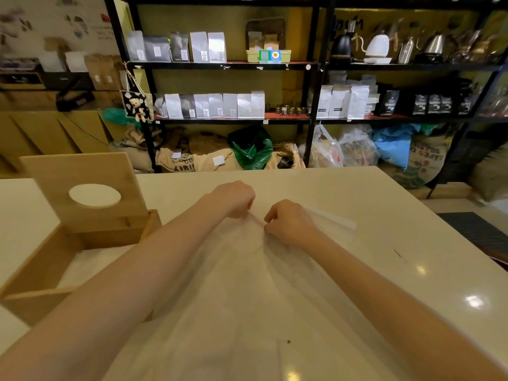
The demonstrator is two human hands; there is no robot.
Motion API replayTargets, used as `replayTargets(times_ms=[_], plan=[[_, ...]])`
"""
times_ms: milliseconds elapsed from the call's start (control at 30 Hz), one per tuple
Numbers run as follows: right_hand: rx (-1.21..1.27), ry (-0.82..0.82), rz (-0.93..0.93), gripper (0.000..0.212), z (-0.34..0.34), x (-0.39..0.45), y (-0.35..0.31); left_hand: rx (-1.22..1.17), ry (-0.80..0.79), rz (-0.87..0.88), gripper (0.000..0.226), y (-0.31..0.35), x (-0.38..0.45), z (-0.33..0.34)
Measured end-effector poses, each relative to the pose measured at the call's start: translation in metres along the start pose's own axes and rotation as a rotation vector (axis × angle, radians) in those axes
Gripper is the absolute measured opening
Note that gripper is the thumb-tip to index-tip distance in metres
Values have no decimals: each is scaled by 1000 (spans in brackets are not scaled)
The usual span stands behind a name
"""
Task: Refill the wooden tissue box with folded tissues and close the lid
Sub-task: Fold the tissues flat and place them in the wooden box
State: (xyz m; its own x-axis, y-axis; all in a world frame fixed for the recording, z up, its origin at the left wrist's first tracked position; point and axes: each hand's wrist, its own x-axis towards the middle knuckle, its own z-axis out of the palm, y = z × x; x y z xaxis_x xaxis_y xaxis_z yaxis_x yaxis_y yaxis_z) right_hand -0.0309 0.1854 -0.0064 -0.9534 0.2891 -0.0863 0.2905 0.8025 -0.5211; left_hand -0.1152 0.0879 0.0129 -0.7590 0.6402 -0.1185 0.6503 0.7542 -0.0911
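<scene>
Head view: wooden tissue box [41, 273] at 9 o'clock on table [384, 243], lid [82, 188] up, some white tissue inside; refill barely begun, lid not closed; left hand [233, 199] & right hand [288, 221], fingers curled, pinch clear plastic bag [261, 298] mouth at centre; bag thin, see-through, contents can't tell.

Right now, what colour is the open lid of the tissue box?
Light natural wood lid with an oval opening showing white; the head view shows it.
</scene>
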Motion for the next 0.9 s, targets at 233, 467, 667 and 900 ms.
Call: replayTargets(times_ms=[233,467,667,900], plan=[[159,-7,-76,14,-25,-15,-7,-97,48,-19,22,-2,-26,-23],[277,144,-215,11,-63,-55,-17,-370,177,99,22,-12,-85,-55],[484,105,-219,4,-71,-102,-20,-722,263,112,10,-13,-155,-48],[623,-141,-159,9,-52,-148,-16,-1192,31,-21,9,-14,-221,-25]])
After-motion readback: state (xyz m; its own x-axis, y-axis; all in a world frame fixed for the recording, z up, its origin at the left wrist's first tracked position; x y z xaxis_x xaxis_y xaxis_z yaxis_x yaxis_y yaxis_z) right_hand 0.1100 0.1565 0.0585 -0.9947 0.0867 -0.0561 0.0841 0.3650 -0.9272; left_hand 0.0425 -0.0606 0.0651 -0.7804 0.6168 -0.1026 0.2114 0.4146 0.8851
